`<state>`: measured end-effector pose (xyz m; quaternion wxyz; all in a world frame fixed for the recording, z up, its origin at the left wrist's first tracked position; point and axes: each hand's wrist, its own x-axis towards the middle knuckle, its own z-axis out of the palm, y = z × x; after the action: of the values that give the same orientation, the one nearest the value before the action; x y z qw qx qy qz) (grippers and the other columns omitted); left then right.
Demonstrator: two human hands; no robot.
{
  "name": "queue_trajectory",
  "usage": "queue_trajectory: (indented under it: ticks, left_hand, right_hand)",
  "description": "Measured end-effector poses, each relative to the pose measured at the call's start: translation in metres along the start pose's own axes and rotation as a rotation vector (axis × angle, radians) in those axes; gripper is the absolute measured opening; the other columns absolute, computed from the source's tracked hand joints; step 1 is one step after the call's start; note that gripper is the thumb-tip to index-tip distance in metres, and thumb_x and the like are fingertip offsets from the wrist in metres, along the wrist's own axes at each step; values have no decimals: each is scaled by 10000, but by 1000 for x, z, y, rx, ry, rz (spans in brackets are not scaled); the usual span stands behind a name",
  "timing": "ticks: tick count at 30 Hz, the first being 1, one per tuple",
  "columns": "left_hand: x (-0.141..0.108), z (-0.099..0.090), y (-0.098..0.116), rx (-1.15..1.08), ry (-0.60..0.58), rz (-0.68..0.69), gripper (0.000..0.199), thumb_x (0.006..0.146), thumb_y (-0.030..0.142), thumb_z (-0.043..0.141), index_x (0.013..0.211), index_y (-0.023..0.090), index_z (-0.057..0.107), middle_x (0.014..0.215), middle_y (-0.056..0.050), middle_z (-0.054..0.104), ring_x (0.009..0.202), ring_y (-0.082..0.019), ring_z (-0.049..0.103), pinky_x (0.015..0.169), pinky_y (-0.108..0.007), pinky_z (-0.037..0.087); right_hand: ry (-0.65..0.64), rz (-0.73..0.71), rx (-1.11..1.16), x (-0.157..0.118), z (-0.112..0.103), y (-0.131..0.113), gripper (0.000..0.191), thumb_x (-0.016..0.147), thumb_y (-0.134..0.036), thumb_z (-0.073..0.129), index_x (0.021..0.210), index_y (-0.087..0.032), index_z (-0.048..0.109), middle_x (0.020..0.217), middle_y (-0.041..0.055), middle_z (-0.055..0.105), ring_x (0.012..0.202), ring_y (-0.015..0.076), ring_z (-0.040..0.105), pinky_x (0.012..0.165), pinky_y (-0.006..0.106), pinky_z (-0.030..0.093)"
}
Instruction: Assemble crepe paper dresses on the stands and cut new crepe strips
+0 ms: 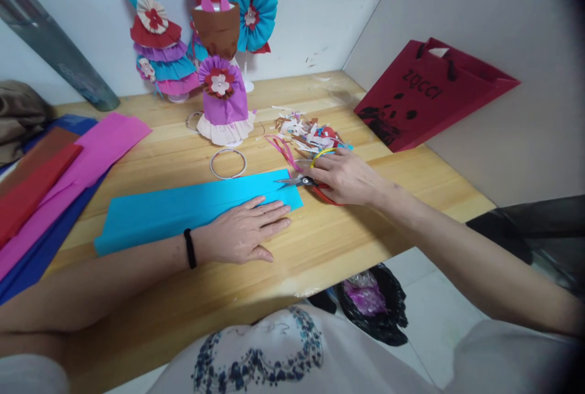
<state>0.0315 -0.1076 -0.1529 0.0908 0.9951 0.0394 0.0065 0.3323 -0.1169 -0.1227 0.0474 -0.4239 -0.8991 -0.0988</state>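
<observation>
A long folded strip of bright blue crepe paper (155, 214) lies across the wooden table in front of me. My left hand (249, 229) rests flat on its near edge, fingers stretched out toward the right end. In my right hand (342, 176) is a pair of scissors (305, 181) with one yellow and one red handle loop. The blades point left and lie over the right end of the blue paper. Whether they are cutting into it, I cannot tell. Just beyond the paper lies a pale ring (228, 164).
Paper scraps (308, 132) are heaped behind my right hand. Small mannequins in paper dresses (223, 102) stand along the wall. Folded coloured papers (55, 168) and a tall bottle (59, 47) are at left, a red bag (434, 95) at right. Below the edge sits a black-lined bin (395, 296).
</observation>
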Motion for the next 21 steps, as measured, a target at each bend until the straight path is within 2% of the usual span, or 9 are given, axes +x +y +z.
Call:
queue_trajectory:
  ticks: [5, 14, 18, 21]
  left_hand:
    - [0, 0, 0, -14, -8, -9, 703, 974, 594, 390, 1520, 153, 352, 1614, -131, 292, 1519, -235, 221, 1244, -434, 94]
    - [1, -1, 0, 8, -39, -10, 715, 982, 609, 344, 1524, 143, 331, 1628, -126, 259, 1531, -225, 180, 1243, -418, 43]
    - [1, -1, 0, 9, -35, -7, 726, 982, 617, 320, 1519, 128, 341, 1624, -131, 264, 1526, -235, 194, 1242, -431, 55]
    - [0, 0, -1, 3, -2, 8, 723, 980, 607, 344, 1516, 122, 350, 1611, -140, 299, 1519, -247, 219, 1238, -450, 101]
  right_hand:
    - [-10, -15, -53, -5, 2, -1, 373, 968, -289, 431, 1287, -201, 604, 1054, 112, 727, 823, 222, 633, 732, 344, 331]
    - [6, -55, -123, -1, 6, -4, 339, 1017, -269, 391, 1252, -224, 632, 1181, 86, 722, 864, 214, 657, 734, 345, 379]
    - [-90, -13, -123, -2, 4, -4, 385, 1030, -277, 329, 1284, -268, 619, 1164, 58, 730, 860, 219, 661, 744, 360, 402]
    - [-124, 9, -98, -3, 1, -4, 391, 1026, -285, 330, 1269, -294, 636, 1024, 55, 749, 812, 221, 650, 729, 362, 405]
